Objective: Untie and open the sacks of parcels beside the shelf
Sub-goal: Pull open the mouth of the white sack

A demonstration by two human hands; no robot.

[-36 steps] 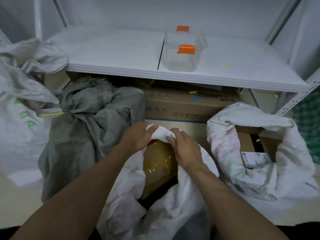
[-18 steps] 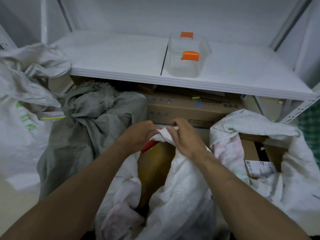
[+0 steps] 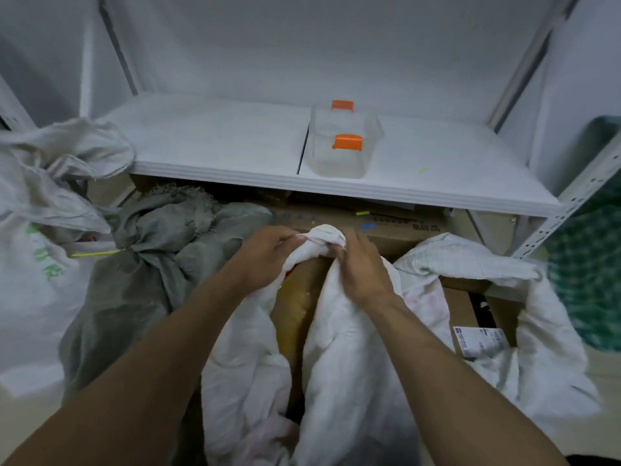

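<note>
- The left hand point(image 3: 272, 253) and right hand point(image 3: 361, 264) both pinch the bunched neck point(image 3: 324, 242) of the middle white sack point(image 3: 339, 358). Their fingers curl round the cloth, probably to work the tie loose.
- That sack stands on the floor just below the front edge of the shelf point(image 3: 218, 153); a brown parcel point(image 3: 299, 307) shows through its gap.
- The grey sack point(image 3: 151, 264) to its left looks knotted, so it probably needs untying next; the right sack point(image 3: 470, 260) gapes open.

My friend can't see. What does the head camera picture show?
A person's left hand and right hand grip the bunched top of a white woven sack holding a brown cardboard parcel, before a white shelf. A tied grey sack sits left, an open white sack right.
</note>
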